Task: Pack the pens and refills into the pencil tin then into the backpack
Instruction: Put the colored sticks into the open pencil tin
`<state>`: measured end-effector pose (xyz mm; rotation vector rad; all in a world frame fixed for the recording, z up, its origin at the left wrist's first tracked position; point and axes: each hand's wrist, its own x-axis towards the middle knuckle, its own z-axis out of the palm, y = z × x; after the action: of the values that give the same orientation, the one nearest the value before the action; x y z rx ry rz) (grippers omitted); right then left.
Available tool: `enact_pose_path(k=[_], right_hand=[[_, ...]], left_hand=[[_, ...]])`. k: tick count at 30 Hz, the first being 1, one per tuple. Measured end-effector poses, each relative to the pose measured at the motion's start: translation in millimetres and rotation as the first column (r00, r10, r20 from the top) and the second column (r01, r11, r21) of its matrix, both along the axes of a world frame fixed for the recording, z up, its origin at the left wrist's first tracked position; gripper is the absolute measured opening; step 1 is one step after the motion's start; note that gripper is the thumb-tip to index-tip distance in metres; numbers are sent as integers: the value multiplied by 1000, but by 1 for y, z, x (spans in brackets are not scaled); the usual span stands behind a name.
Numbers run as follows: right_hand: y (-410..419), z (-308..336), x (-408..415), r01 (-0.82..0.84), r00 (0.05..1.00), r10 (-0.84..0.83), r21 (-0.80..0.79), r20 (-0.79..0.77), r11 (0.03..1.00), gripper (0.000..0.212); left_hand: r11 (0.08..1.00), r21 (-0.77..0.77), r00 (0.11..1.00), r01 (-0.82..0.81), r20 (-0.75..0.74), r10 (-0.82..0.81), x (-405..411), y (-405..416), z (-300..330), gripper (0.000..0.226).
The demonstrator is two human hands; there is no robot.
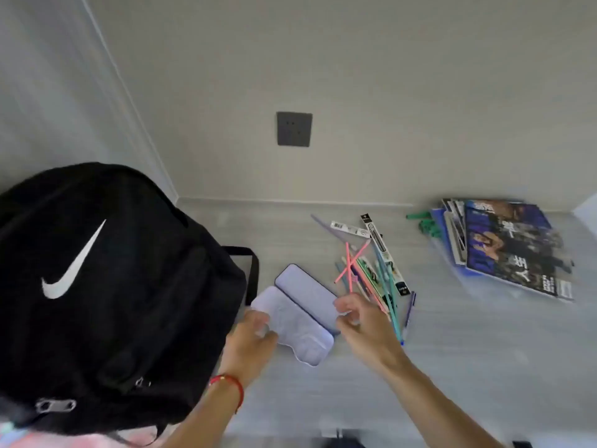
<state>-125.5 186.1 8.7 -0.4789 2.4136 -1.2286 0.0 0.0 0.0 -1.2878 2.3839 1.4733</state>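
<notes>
Pale grey desk [452, 350] fills the lower frame. At left the black backpack [106, 295] is stood, zipped. At centre the lilac pencil tin [300, 315] is laid open, steadied by the left hand [252, 341] with fingers loosely curled on its lid. The right hand [361, 321] is seen half-closed beside the pens and refills [371, 273]; whether anything is gripped cannot be told. Thin refills could be scattered if the pile is grabbed carelessly.

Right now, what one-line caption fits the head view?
Both hands at an open, empty pencil tin lying between a black backpack and a loose pile of pens and refills.
</notes>
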Motion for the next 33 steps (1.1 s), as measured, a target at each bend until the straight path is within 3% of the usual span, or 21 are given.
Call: enact_pose_path(k=[3,7,10,12,14,18,20,22,25,26,30,33], right_hand=[[-9,-41,-21,-192,981,189,265,38,945,45],[-17,-79,-42,-352,911,411,528,5,773,60],[-16,-86,-55,-396,859,511,641,6,658,57],[-10,-88,-56,-419,818,575,654,-29,630,53],[-1,-87,-55,-435,794,604,628,-71,645,47],[12,-89,-54,-520,766,639,516,-71,681,37],[15,-89,-60,-472,817,570,466,-87,748,33],[17,-88,-67,-350,893,436,436,-112,829,27],[14,-87,-82,-205,948,290,437,-136,876,18],[12,-87,-87,-174,958,257,450,-130,876,17],[-3,-88,-108,-83,990,135,573,-48,815,29],[-10,-92,-113,-71,994,108,637,-19,768,30]], left_hand=[[992,107,987,-64,153,47,-17,10,-38,13],[835,396,924,-383,185,336,-31,25,-70,25],[798,406,895,-445,172,411,-43,28,-80,22],[792,383,880,-475,188,437,-47,30,-82,26],[833,265,872,-486,210,442,-48,26,-84,32],[955,7,932,-297,222,288,-51,2,-81,39],[988,-85,960,-128,240,145,-57,-18,-80,39],[995,-99,968,-4,251,29,-64,-34,-78,38],[995,-55,965,81,256,-65,-76,-43,-75,25],[994,-53,959,98,271,-80,-81,-45,-76,21],[979,-25,937,204,296,-188,-100,-46,-74,42],[950,-84,920,300,289,-264,-108,-50,-68,32]])
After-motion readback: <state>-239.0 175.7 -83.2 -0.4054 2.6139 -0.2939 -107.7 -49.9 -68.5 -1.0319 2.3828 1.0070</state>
